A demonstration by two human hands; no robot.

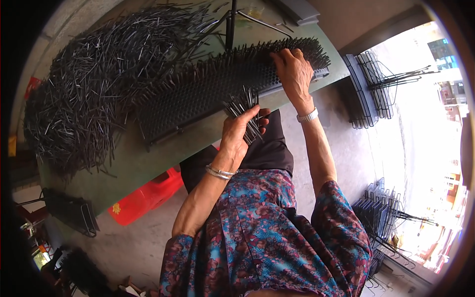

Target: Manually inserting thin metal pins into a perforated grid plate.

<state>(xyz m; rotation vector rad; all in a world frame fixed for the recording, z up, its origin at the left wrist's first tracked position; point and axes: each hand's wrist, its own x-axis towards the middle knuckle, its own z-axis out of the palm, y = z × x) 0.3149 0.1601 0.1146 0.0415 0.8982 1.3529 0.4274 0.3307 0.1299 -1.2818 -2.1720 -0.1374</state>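
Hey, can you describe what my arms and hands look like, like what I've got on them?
Your left hand and right hand are ungloved. Short, loose floral sleeves in blue, dark red and black leave both forearms uncovered. Silvery bangles circle the left wrist; a pale metallic band, perhaps a watch strap, circles the right.

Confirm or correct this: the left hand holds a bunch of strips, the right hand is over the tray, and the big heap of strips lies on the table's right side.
The heap's side is wrong: the head view shows the heap on the table's left. The left hand does hold a bunch, and the right hand is over the tray.
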